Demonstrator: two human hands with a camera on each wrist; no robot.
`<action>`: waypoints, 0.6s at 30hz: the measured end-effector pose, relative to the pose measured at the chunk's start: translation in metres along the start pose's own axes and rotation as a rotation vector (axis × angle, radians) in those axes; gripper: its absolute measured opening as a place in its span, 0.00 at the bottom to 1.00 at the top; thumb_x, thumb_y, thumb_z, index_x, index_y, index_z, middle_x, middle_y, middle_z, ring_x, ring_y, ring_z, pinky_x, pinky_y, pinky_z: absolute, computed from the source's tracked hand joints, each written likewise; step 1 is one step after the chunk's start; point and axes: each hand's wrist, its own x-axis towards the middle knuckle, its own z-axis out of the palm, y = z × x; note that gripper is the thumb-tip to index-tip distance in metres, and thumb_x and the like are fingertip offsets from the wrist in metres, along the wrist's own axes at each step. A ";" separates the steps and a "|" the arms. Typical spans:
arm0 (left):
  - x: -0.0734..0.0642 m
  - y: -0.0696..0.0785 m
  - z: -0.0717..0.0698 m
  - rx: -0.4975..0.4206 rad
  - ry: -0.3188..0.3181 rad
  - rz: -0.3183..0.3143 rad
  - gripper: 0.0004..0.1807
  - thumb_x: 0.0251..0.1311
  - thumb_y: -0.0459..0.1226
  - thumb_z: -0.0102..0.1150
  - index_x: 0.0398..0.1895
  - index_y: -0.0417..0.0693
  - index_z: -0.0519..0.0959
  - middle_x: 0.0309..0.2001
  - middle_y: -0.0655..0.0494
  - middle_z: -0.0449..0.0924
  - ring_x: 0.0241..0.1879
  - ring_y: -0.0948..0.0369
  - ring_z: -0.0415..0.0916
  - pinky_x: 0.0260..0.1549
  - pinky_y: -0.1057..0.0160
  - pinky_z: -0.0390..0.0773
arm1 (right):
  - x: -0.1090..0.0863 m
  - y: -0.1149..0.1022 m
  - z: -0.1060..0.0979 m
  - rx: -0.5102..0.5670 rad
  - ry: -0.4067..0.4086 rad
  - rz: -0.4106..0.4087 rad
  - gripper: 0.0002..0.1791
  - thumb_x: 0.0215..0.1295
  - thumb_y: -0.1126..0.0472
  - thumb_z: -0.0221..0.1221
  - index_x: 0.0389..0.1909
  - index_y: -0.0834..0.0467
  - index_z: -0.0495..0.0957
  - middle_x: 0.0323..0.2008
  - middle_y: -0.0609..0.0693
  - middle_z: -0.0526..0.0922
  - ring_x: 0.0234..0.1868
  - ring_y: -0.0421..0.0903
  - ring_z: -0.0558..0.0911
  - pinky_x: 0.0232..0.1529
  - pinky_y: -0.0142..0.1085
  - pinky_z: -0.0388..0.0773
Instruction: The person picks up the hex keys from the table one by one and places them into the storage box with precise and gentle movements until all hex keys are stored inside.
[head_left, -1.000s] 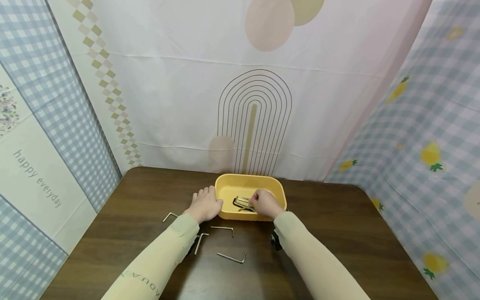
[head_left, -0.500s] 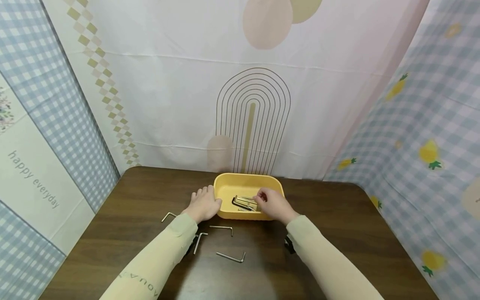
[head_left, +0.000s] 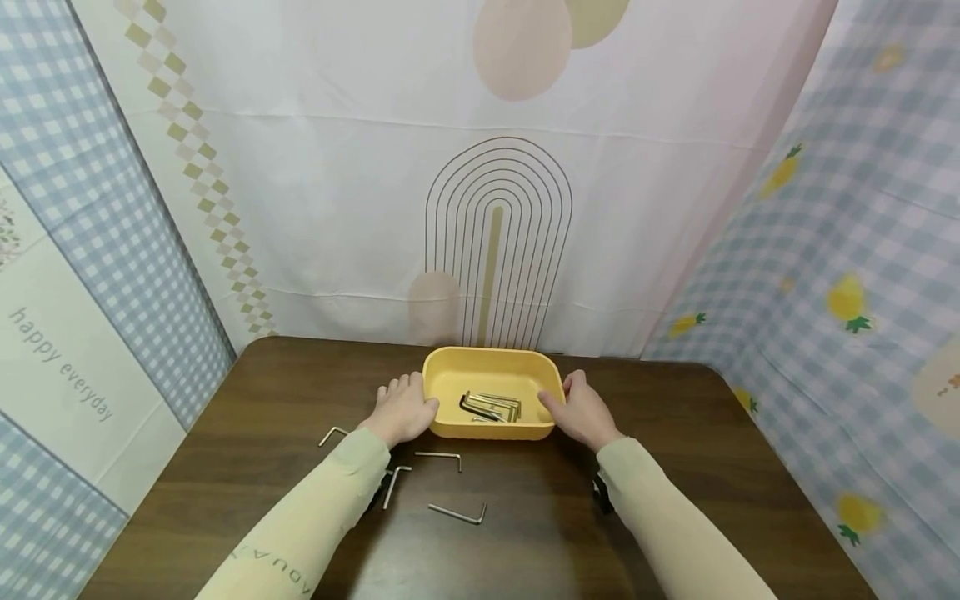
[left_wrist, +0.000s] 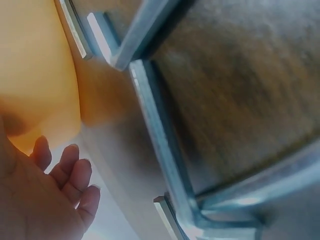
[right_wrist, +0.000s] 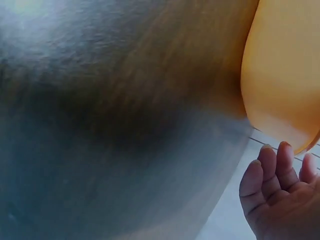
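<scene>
A yellow plastic bin point(head_left: 457, 430) stands near the back of the table. My left hand point(head_left: 402, 410) holds its left end, the thumb over the rim and the other fingers along the outside. At the opposite end my right hand point(head_left: 587, 412) grips the rim, thumb inside and fingers outside. In the bin lies a small pile of Allen keys point(head_left: 495, 406), brass-coloured ones and a black one. Several more lie loose in front: a silver Allen key point(head_left: 457, 514), one just before the bin point(head_left: 442, 455), one by the left sleeve point(head_left: 394, 486) and one farther left point(head_left: 331, 433).
The dark wooden table point(head_left: 675, 492) reaches back to a white patterned cloth point(head_left: 345, 208). Checked cloth hangs at both sides, including the pineapple-print cloth point(head_left: 795, 275) on the right.
My right hand has left the Allen keys inside the bin and moved right to its right-hand rim. The left hand has stayed at the left end. The camera view shifted slightly.
</scene>
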 end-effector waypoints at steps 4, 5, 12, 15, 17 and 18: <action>-0.008 -0.002 -0.004 0.031 0.028 0.034 0.28 0.70 0.56 0.38 0.49 0.39 0.70 0.41 0.46 0.70 0.46 0.46 0.66 0.47 0.46 0.59 | -0.002 0.003 -0.001 -0.031 -0.010 0.002 0.32 0.63 0.34 0.55 0.44 0.60 0.63 0.26 0.53 0.73 0.24 0.48 0.72 0.27 0.39 0.68; -0.011 -0.002 -0.006 0.043 0.034 0.042 0.31 0.70 0.59 0.36 0.48 0.39 0.71 0.41 0.46 0.70 0.47 0.46 0.66 0.47 0.46 0.59 | -0.004 0.003 -0.001 -0.044 -0.015 0.003 0.32 0.63 0.34 0.54 0.42 0.60 0.64 0.26 0.53 0.72 0.24 0.48 0.72 0.27 0.39 0.68; -0.042 0.001 -0.023 0.111 0.114 0.218 0.30 0.65 0.64 0.43 0.42 0.45 0.70 0.36 0.53 0.68 0.41 0.51 0.66 0.44 0.50 0.61 | -0.011 0.012 -0.002 -0.228 -0.071 -0.084 0.29 0.70 0.33 0.41 0.34 0.57 0.71 0.27 0.51 0.73 0.25 0.47 0.72 0.28 0.42 0.69; -0.064 0.006 -0.028 0.124 0.124 0.343 0.30 0.63 0.63 0.47 0.46 0.45 0.71 0.39 0.55 0.69 0.42 0.54 0.67 0.46 0.52 0.63 | -0.010 0.013 0.002 -0.314 -0.088 -0.153 0.28 0.74 0.39 0.37 0.36 0.59 0.72 0.28 0.51 0.72 0.28 0.47 0.72 0.33 0.44 0.70; -0.078 0.010 -0.030 0.104 0.090 0.413 0.31 0.62 0.62 0.50 0.49 0.45 0.71 0.41 0.55 0.70 0.43 0.55 0.67 0.47 0.53 0.63 | -0.009 0.012 0.002 -0.360 -0.089 -0.177 0.25 0.76 0.43 0.36 0.36 0.59 0.71 0.29 0.51 0.71 0.29 0.48 0.72 0.35 0.45 0.70; -0.084 0.012 -0.030 0.094 0.062 0.437 0.30 0.62 0.62 0.51 0.50 0.46 0.71 0.42 0.55 0.71 0.44 0.56 0.67 0.48 0.53 0.63 | -0.008 0.011 0.002 -0.372 -0.089 -0.180 0.24 0.76 0.45 0.36 0.35 0.60 0.71 0.28 0.51 0.70 0.28 0.48 0.71 0.36 0.46 0.70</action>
